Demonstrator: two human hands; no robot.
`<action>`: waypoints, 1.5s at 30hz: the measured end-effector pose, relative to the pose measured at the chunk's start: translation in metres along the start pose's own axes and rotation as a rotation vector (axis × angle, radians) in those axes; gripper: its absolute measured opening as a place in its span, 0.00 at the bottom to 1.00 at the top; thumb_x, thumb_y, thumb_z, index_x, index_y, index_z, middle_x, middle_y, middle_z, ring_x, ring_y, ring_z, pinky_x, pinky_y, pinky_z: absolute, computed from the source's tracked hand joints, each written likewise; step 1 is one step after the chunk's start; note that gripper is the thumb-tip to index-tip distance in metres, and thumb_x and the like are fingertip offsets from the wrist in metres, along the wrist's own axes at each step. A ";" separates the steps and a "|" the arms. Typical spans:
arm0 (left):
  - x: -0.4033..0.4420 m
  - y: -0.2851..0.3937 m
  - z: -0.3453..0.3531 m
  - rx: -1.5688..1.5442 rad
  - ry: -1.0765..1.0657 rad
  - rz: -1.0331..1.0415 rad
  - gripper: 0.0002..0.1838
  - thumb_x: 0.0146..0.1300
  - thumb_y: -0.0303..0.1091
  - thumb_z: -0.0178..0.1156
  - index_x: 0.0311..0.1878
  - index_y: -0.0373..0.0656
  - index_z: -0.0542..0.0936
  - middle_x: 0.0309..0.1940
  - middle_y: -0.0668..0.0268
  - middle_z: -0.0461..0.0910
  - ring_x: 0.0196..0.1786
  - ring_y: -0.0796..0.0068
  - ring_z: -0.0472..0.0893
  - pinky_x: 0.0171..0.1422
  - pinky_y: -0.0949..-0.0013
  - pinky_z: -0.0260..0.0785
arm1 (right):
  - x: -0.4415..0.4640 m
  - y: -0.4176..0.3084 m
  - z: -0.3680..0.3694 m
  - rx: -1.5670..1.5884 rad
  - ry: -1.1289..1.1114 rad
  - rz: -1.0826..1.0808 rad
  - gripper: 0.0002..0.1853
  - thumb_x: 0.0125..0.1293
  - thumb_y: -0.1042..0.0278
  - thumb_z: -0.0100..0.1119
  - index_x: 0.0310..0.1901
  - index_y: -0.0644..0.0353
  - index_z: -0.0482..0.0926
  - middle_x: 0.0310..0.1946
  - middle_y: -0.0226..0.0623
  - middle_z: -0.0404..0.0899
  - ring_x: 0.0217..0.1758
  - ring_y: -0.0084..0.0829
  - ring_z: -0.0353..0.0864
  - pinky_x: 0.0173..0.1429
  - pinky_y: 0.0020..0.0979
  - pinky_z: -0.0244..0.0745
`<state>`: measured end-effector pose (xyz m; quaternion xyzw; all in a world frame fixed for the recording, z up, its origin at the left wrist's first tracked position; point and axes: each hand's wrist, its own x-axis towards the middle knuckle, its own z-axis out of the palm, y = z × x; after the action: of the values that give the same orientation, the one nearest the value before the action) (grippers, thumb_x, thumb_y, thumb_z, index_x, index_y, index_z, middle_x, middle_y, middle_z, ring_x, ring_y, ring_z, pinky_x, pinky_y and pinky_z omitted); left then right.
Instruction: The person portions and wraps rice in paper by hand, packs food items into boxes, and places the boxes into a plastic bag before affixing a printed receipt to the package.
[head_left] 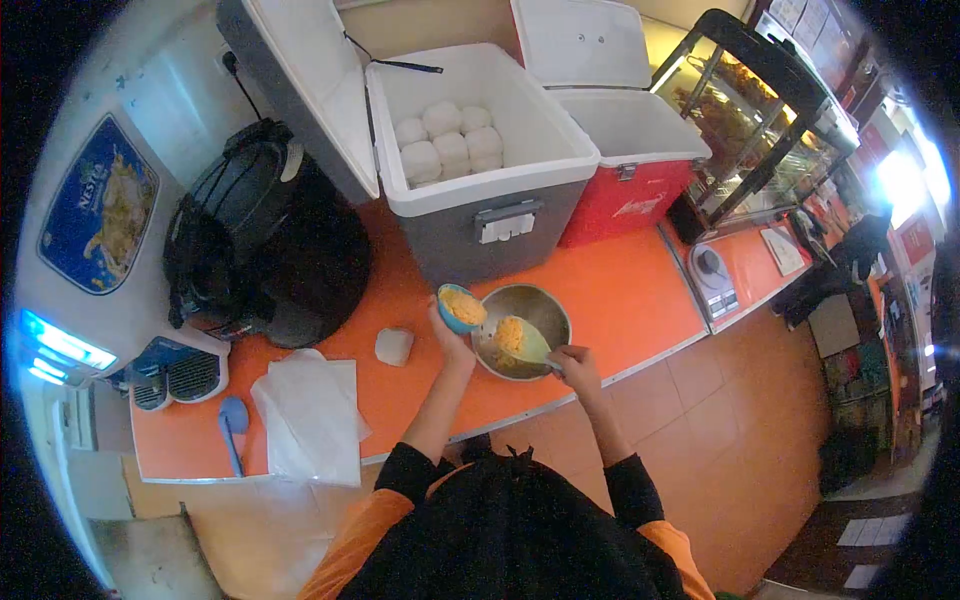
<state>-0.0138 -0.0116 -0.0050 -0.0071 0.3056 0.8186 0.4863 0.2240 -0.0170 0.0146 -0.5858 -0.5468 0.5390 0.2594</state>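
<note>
Right hand [577, 370]: clamped on spoon [537, 346].
Spoon: heaped, over metal bowl [546, 308], long axis slanting leftward toward blue bowl [455, 325].
Blue bowl: in left hand's [453, 340] grip, at metal bowl's left rim.

The mixing bowl [553, 315] stands on the counter [630, 290] before the cooler [455, 240].

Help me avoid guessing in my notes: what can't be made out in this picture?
All in the head view:
- Metal bowl, bottom: partly covered by the spoon and orange food.
- Left hand, fingers: largely hidden behind the blue cup.
- Red cooler, floor: hidden by its front wall.
- Number of white rounds: the top ones and the grey cooler's front wall hide what lies beneath.
- Scale, readout: too small and blurred.
</note>
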 end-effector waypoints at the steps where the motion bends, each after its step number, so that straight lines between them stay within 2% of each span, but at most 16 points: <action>1: -0.003 0.003 0.001 0.172 0.061 0.007 0.31 0.66 0.67 0.47 0.53 0.47 0.75 0.48 0.65 0.79 0.52 0.68 0.79 0.58 0.61 0.70 | -0.001 -0.003 -0.005 0.044 -0.040 0.031 0.15 0.61 0.61 0.60 0.36 0.67 0.84 0.24 0.37 0.84 0.23 0.25 0.78 0.29 0.29 0.72; 3: -0.008 0.004 0.002 0.346 0.119 0.012 0.32 0.66 0.67 0.46 0.54 0.47 0.75 0.48 0.64 0.79 0.52 0.69 0.79 0.58 0.61 0.70 | -0.003 -0.010 -0.013 0.024 -0.025 -0.012 0.15 0.61 0.59 0.60 0.34 0.66 0.84 0.23 0.37 0.83 0.23 0.26 0.78 0.30 0.30 0.72; 6: -0.014 -0.002 -0.002 0.451 -0.078 -0.068 0.35 0.65 0.68 0.47 0.58 0.46 0.74 0.50 0.63 0.78 0.52 0.69 0.79 0.55 0.63 0.72 | -0.013 -0.027 -0.011 -0.081 0.121 -0.172 0.14 0.61 0.58 0.60 0.31 0.64 0.83 0.21 0.37 0.82 0.22 0.28 0.79 0.30 0.31 0.72; 8: -0.015 -0.010 -0.005 0.592 -0.192 -0.292 0.38 0.65 0.68 0.48 0.62 0.44 0.71 0.53 0.62 0.76 0.52 0.69 0.79 0.51 0.65 0.75 | -0.031 -0.048 -0.002 -0.166 0.267 -0.285 0.14 0.61 0.58 0.60 0.30 0.62 0.83 0.21 0.37 0.81 0.22 0.30 0.79 0.29 0.32 0.73; 10: -0.027 -0.017 0.006 0.625 -0.225 -0.306 0.37 0.65 0.68 0.48 0.62 0.46 0.70 0.53 0.63 0.75 0.50 0.69 0.79 0.48 0.65 0.76 | -0.047 -0.068 0.009 -0.576 0.525 -0.637 0.11 0.63 0.62 0.61 0.33 0.63 0.81 0.17 0.37 0.76 0.19 0.32 0.77 0.26 0.34 0.73; 17: -0.056 -0.020 0.030 0.870 -0.145 -0.396 0.31 0.67 0.66 0.48 0.61 0.53 0.68 0.57 0.63 0.70 0.51 0.63 0.78 0.38 0.57 0.80 | -0.060 -0.029 0.024 -1.238 0.534 -0.953 0.07 0.57 0.64 0.62 0.30 0.56 0.75 0.27 0.32 0.76 0.23 0.31 0.79 0.28 0.33 0.74; 22: -0.028 -0.036 -0.001 0.477 -0.225 -0.631 0.26 0.68 0.61 0.49 0.64 0.60 0.66 0.61 0.61 0.69 0.57 0.57 0.75 0.47 0.50 0.78 | -0.039 -0.022 0.001 -1.234 0.618 -1.218 0.08 0.57 0.64 0.63 0.34 0.57 0.77 0.30 0.32 0.78 0.24 0.29 0.78 0.28 0.34 0.73; 24: -0.026 -0.024 -0.005 0.270 -0.308 -0.708 0.25 0.69 0.59 0.50 0.64 0.60 0.66 0.62 0.60 0.69 0.59 0.56 0.75 0.51 0.47 0.77 | -0.030 -0.024 -0.014 -1.140 0.686 -1.124 0.09 0.59 0.63 0.62 0.37 0.57 0.78 0.29 0.32 0.78 0.24 0.30 0.78 0.28 0.35 0.73; 26: -0.038 -0.005 0.007 0.353 -0.400 -0.618 0.27 0.71 0.50 0.48 0.68 0.48 0.65 0.64 0.56 0.70 0.65 0.50 0.71 0.64 0.39 0.67 | -0.031 -0.038 -0.020 -1.048 0.750 -1.022 0.09 0.62 0.62 0.61 0.40 0.57 0.78 0.29 0.33 0.78 0.24 0.31 0.78 0.28 0.35 0.72; 28: -0.031 -0.003 -0.001 0.269 -0.464 -0.622 0.28 0.70 0.50 0.49 0.68 0.45 0.66 0.64 0.56 0.71 0.66 0.51 0.71 0.67 0.40 0.65 | -0.047 -0.068 -0.028 -0.743 0.472 -0.464 0.12 0.67 0.61 0.57 0.45 0.59 0.77 0.32 0.39 0.80 0.31 0.41 0.81 0.35 0.38 0.74; 31: -0.025 -0.009 -0.015 0.132 -0.490 -0.596 0.26 0.69 0.46 0.50 0.67 0.47 0.65 0.64 0.58 0.70 0.66 0.53 0.70 0.67 0.42 0.65 | -0.041 -0.074 -0.021 -0.345 0.357 -0.264 0.11 0.71 0.62 0.52 0.46 0.60 0.78 0.36 0.45 0.82 0.37 0.48 0.83 0.40 0.40 0.76; 32: -0.023 -0.012 -0.019 0.081 -0.442 -0.560 0.25 0.68 0.43 0.51 0.67 0.51 0.64 0.63 0.60 0.70 0.66 0.54 0.70 0.65 0.42 0.67 | -0.033 -0.065 -0.016 -0.341 0.364 -0.263 0.11 0.71 0.62 0.52 0.46 0.60 0.78 0.36 0.45 0.82 0.37 0.48 0.83 0.40 0.40 0.76; 34: -0.033 -0.012 -0.006 0.080 -0.417 -0.513 0.23 0.69 0.43 0.51 0.66 0.51 0.65 0.63 0.61 0.70 0.66 0.56 0.70 0.65 0.43 0.67 | -0.010 -0.031 0.003 0.107 0.211 -0.448 0.13 0.75 0.66 0.46 0.52 0.61 0.77 0.38 0.38 0.82 0.33 0.27 0.80 0.35 0.33 0.73; 38: -0.025 -0.036 -0.019 0.104 -0.322 -0.352 0.27 0.71 0.52 0.48 0.65 0.44 0.68 0.63 0.60 0.72 0.66 0.57 0.71 0.70 0.46 0.63 | -0.014 -0.015 0.042 0.094 0.164 -0.446 0.14 0.76 0.66 0.45 0.53 0.61 0.78 0.41 0.39 0.82 0.42 0.30 0.81 0.45 0.34 0.76; 40: -0.025 -0.039 -0.017 0.092 -0.346 -0.322 0.21 0.73 0.48 0.47 0.62 0.47 0.68 0.60 0.62 0.72 0.64 0.60 0.72 0.67 0.50 0.65 | -0.031 -0.030 0.052 0.045 0.192 -0.285 0.13 0.76 0.68 0.45 0.52 0.62 0.79 0.42 0.41 0.82 0.46 0.31 0.80 0.53 0.35 0.74; 45: -0.037 -0.037 -0.003 0.242 -0.396 -0.170 0.15 0.75 0.43 0.49 0.59 0.50 0.67 0.56 0.65 0.72 0.60 0.66 0.73 0.63 0.57 0.69 | -0.033 -0.034 0.056 -0.016 0.150 -0.194 0.12 0.75 0.72 0.45 0.51 0.64 0.77 0.43 0.42 0.82 0.45 0.26 0.76 0.49 0.32 0.72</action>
<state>0.0345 -0.0300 -0.0141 0.1858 0.2984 0.7177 0.6011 0.1667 -0.0540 0.0405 -0.5711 -0.5842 0.4615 0.3458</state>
